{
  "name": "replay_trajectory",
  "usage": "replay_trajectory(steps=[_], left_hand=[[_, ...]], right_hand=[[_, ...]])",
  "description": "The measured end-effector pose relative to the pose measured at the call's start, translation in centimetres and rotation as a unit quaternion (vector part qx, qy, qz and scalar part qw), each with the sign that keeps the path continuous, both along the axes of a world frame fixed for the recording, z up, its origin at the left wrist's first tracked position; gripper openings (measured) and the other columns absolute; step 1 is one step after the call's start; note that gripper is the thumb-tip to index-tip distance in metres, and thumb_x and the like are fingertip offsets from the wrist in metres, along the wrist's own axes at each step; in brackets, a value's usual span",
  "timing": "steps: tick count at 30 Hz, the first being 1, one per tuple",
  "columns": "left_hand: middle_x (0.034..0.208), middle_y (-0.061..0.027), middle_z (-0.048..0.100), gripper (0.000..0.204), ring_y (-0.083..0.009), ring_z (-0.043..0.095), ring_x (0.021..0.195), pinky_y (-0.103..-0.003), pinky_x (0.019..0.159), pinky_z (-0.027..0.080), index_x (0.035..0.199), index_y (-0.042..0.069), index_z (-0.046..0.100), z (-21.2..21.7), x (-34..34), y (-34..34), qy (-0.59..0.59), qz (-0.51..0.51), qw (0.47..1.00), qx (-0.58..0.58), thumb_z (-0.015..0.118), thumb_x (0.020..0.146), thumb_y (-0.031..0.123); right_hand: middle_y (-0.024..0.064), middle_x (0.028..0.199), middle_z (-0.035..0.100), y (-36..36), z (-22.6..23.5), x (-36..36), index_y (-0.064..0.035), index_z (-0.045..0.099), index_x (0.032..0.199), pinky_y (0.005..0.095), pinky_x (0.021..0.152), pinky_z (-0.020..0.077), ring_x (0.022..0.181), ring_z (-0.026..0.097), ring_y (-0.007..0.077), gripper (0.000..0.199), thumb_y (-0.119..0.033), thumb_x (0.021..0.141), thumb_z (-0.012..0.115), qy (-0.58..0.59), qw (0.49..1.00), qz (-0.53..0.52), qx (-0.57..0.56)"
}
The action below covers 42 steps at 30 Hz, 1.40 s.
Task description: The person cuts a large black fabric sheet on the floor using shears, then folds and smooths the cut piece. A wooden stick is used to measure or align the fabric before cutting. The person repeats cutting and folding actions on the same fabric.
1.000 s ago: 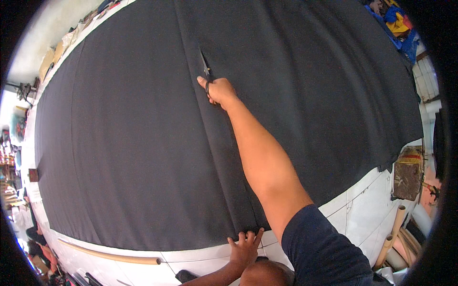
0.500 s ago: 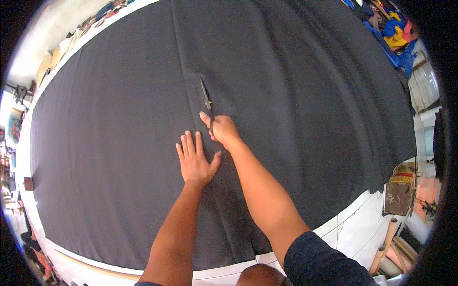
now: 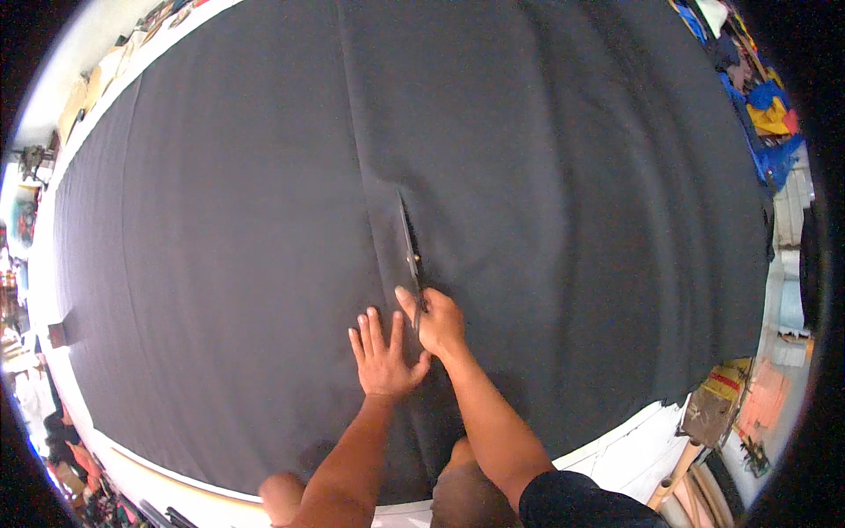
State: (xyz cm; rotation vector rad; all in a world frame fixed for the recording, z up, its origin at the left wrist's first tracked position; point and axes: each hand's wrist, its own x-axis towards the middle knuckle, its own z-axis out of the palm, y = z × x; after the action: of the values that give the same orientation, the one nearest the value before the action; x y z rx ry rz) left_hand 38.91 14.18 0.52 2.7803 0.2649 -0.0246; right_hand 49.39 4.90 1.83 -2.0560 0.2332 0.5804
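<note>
A wide sheet of dark grey fabric (image 3: 238, 220) covers most of the surface before me. My left hand (image 3: 385, 361) lies flat on it, fingers spread and holding nothing. Close by on the right, my right hand (image 3: 440, 322) grips a pair of long dark scissors (image 3: 408, 236) by the handles. Their blades point away from me, with a small brass-coloured pivot showing. They lie along a cut edge or fold line in the cloth; I cannot tell which. The fabric puckers slightly around the blade tip, and whether a lower blade is under it is hidden.
The white table edge (image 3: 616, 440) shows at the near right. A worn brown box (image 3: 715, 407) and cardboard tubes (image 3: 687, 475) stand there. Coloured cloth scraps (image 3: 770, 114) pile up at the far right. A small dark block (image 3: 58, 334) sits at the left edge.
The view has shifted. Both hands and the scissors now appear lower and slightly further right in the picture. My grip on the scissors and the flat left hand look the same.
</note>
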Motion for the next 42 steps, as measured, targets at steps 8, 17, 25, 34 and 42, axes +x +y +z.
replay_trajectory(steps=[8,17,25,34,42], left_hand=[[0.156,-0.0275,0.026,0.090,-0.0465,0.023,0.145,-0.063,0.116,0.017,0.147,0.019,0.041,0.4,0.4,0.4,0.091,0.004,0.996,-0.005,0.071,0.073,0.059],[0.154,-0.0290,0.028,0.088,-0.0465,0.026,0.144,-0.064,0.115,0.019,0.146,0.019,0.045,0.0,0.2,0.6,0.091,0.005,0.996,0.004,0.069,0.073,0.062],[0.153,-0.0296,0.029,0.085,-0.0484,0.027,0.142,-0.066,0.113,0.020,0.145,0.017,0.046,-0.2,0.0,0.2,0.087,-0.010,0.996,0.004,0.067,0.076,0.063],[0.132,-0.0219,0.048,0.058,-0.0454,0.042,0.126,-0.062,0.104,0.030,0.125,0.010,0.058,1.7,9.4,4.0,-0.005,0.120,0.990,-0.070,0.066,0.083,0.051],[0.159,-0.0199,0.027,0.066,-0.0385,0.021,0.148,-0.052,0.121,0.012,0.153,0.016,0.035,-2.3,40.3,15.8,-0.082,0.097,0.983,0.132,0.046,0.096,0.049]], right_hand=[[0.0066,0.060,0.054,4.7,1.2,12.5,-0.0040,0.055,0.066,0.0375,0.059,0.0424,0.060,0.051,0.0187,0.067,-0.067,0.087,0.061,-0.042,0.999,0.008,0.032],[0.0018,0.053,0.050,7.1,-1.8,19.0,-0.0088,0.053,0.061,0.0343,0.050,0.0419,0.049,0.052,0.0157,0.065,-0.067,0.087,0.062,-0.066,0.997,0.020,0.022],[0.0039,0.056,0.054,10.4,-0.9,31.8,-0.0097,0.053,0.061,0.0331,0.049,0.0412,0.049,0.053,0.0154,0.064,-0.068,0.083,0.066,0.022,0.993,-0.001,0.119],[0.0049,0.057,0.056,10.4,-0.8,31.8,-0.0047,0.057,0.064,0.0314,0.049,0.0425,0.050,0.054,0.0142,0.061,-0.061,0.086,0.068,0.018,0.995,0.022,0.100],[0.0040,0.058,0.056,11.5,-1.7,32.0,-0.0048,0.058,0.067,0.0315,0.049,0.0428,0.051,0.055,0.0156,0.062,-0.064,0.086,0.067,-0.028,0.997,0.029,0.071]])
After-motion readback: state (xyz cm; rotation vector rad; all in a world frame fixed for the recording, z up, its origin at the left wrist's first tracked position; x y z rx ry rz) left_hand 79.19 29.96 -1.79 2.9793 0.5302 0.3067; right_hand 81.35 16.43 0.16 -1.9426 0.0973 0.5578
